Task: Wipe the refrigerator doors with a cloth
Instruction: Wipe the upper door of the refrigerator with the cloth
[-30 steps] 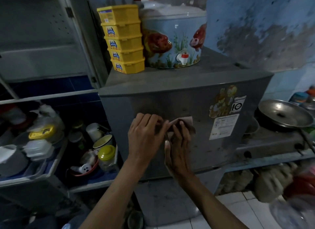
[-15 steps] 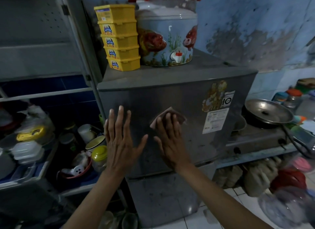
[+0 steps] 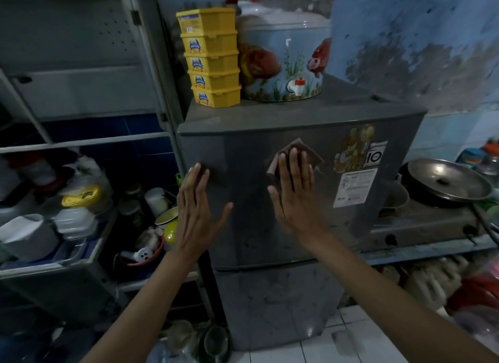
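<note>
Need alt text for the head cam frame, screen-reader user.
A person's right hand presses a brown cloth flat against the grey refrigerator's upper door, while the left hand rests open on the door's left edge. Stacked yellow tubs and a fish-painted water dispenser sit on top.

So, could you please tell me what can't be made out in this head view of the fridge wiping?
- Cloth: its middle is hidden under the right hand.
- Lower door: its bottom left corner sits behind the left forearm and dim clutter.
- Label: print too small to read.
- Dispenser: top cut off by the upper edge.
- Left hand: flat at the upper door's left edge; contact unclear.
</note>
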